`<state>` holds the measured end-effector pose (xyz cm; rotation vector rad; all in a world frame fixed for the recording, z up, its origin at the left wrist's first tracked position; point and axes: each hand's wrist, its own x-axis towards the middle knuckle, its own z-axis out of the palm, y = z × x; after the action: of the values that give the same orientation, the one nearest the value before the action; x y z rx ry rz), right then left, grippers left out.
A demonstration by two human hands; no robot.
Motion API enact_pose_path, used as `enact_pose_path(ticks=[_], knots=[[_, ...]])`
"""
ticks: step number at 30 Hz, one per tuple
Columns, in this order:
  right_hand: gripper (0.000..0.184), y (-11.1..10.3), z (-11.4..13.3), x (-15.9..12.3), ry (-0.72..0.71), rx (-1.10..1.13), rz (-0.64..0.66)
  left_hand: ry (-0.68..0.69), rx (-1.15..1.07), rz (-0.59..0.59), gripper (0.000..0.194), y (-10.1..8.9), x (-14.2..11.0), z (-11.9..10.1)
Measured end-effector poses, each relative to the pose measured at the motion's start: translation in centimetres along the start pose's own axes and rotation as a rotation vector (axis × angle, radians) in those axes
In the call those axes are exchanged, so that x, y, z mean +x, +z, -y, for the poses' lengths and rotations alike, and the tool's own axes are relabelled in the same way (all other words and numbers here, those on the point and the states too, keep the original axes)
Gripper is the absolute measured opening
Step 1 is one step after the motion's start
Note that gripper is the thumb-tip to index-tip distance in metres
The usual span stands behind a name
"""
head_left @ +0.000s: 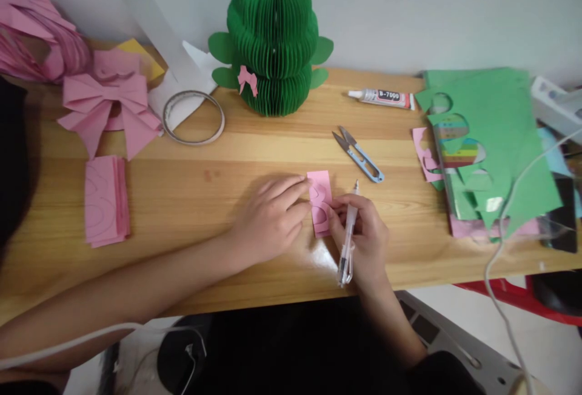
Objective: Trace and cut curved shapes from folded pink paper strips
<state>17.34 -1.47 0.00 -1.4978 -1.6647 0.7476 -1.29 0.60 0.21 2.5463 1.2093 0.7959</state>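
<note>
A small pink paper rectangle (321,196) lies on the wooden table (204,195), with curved lines drawn on it. My left hand (271,218) rests on the table, fingers stretched flat, pressing the paper's left edge. My right hand (364,238) is closed around a clear pen (348,238), fingertips touching the paper's right side. The pen's tip points away from me, past the paper.
Small blue snips (359,154) lie just beyond the paper. A glue tube (382,98), green honeycomb paper tree (273,37), tape ring (193,117), pink bows (109,104), a pink paper stack (106,200) and cut green sheets (491,140) surround the work spot.
</note>
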Motion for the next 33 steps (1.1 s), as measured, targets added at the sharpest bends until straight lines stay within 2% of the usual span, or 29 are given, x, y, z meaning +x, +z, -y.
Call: enact_pose_path(ticks=[17,21,24,29,33], knots=[[0.023,0.18,-0.35,-0.18,-0.031,-0.009,0.002,-0.014,-0.008,0.021,0.021,-0.15,0.05,0.01],[0.039,0.06,-0.25,-0.10,-0.186,-0.014,-0.012,-0.014,0.000,0.013,0.021,-0.04,-0.08,0.06],[0.042,-0.07,0.06,0.19,-0.283,-0.042,0.042,-0.019,-0.002,0.021,0.020,-0.05,-0.11,0.05],[0.044,-0.28,0.02,0.37,-0.238,-0.076,0.160,0.001,0.012,-0.005,0.018,-0.06,-0.04,0.04],[0.044,-0.43,-0.11,0.36,-0.225,-0.100,0.198,0.009,0.027,-0.010,0.017,0.02,-0.05,0.10]])
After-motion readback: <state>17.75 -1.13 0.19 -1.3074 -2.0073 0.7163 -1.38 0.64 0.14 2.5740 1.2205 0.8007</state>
